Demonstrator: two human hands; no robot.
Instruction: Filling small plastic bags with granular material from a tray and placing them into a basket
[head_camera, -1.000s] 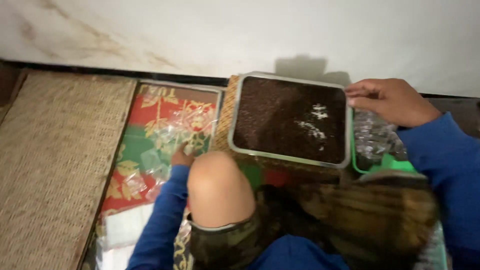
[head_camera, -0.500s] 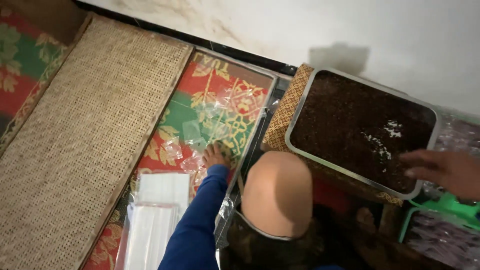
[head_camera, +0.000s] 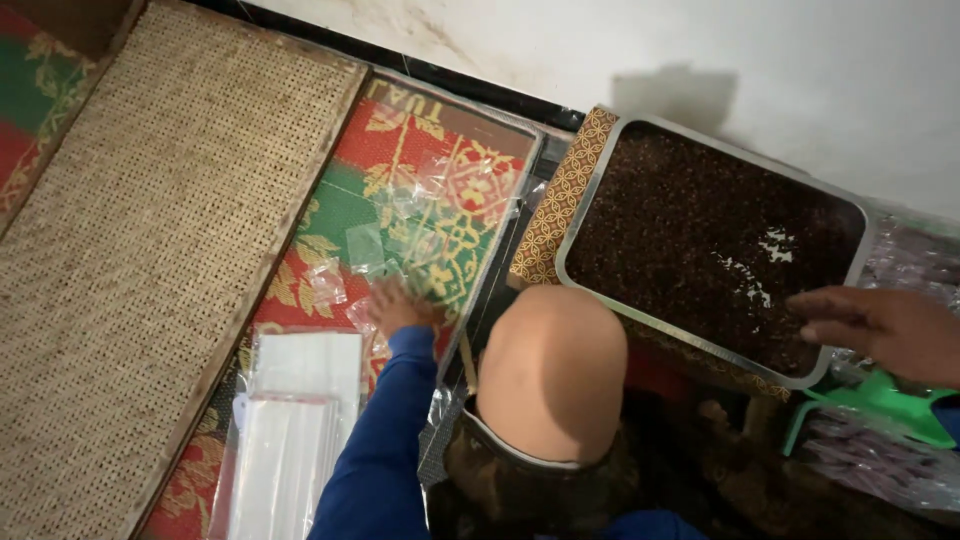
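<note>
Left hand (head_camera: 400, 305): palm down, fingers spread flat, arm in a blue sleeve stretched forward, left of the bare knee (head_camera: 552, 370). Right hand (head_camera: 880, 328): held out to the right of the knee, palm down, fingers loosely extended and pointing left, holding nothing; blue cuff at the wrist.

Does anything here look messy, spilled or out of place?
Small clear plastic bags lie scattered loosely over the red and green patterned mat, where the left hand reaches among them. In the metal tray of dark brown granules, a few white flecks stand out near the right hand. Nothing looks spilled.
</note>
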